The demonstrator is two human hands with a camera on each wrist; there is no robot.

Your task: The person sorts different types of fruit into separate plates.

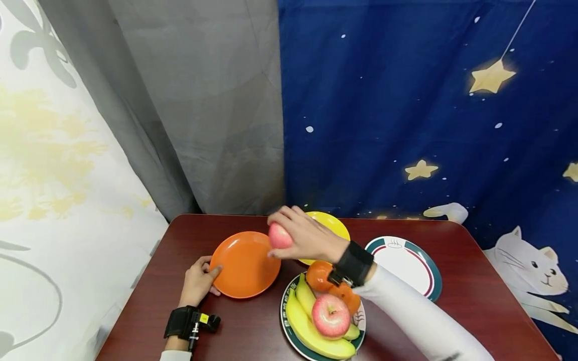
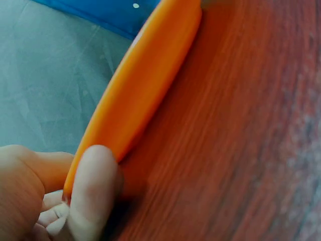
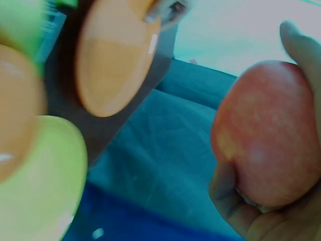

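Observation:
My left hand (image 1: 198, 281) pinches the left rim of an orange plate (image 1: 246, 264); in the left wrist view, the thumb and fingers (image 2: 93, 186) lie on either side of that rim. My right hand (image 1: 307, 234) grips a pink-red apple (image 3: 268, 133) by its sides, held up between the orange plate and a yellow plate (image 1: 331, 225). Below the right wrist, a green-rimmed plate (image 1: 289, 326) carries bananas (image 1: 302, 326), a second apple (image 1: 331, 316) and orange round fruits (image 1: 318, 276). The right hand and forearm hide part of the yellow plate.
A white oval plate (image 1: 404, 265) with a green and red rim lies at the right, beyond the right forearm. All of it stands on a dark red wooden table (image 1: 474, 301). Grey and blue curtains (image 1: 384, 125) hang behind the table's far edge.

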